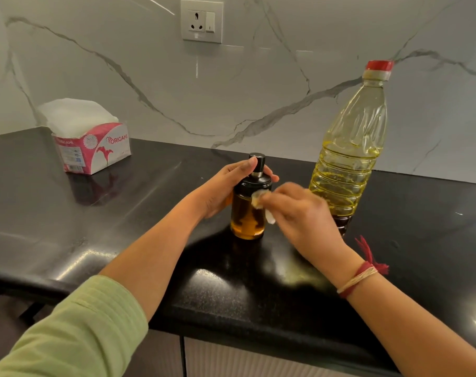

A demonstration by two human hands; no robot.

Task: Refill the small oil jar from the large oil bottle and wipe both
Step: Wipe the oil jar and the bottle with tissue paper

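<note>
The small oil jar [247, 216] stands upright on the black counter [122, 213], its glass body amber with oil and its black lid and spout on top. My left hand [223, 186] grips the jar round its lid and neck from the left. My right hand [299, 210] pinches a crumpled white tissue [261, 204] and holds it against the jar's right side, just under the lid; this hand is blurred. The large oil bottle [348, 156], clear plastic with yellow oil and a red cap, stands upright behind my right hand.
An open pink and white tissue box [92, 148] sits at the back left of the counter, near the marble wall. A wall socket [201, 20] is above. The counter's front edge runs under my forearms, with cabinet fronts below.
</note>
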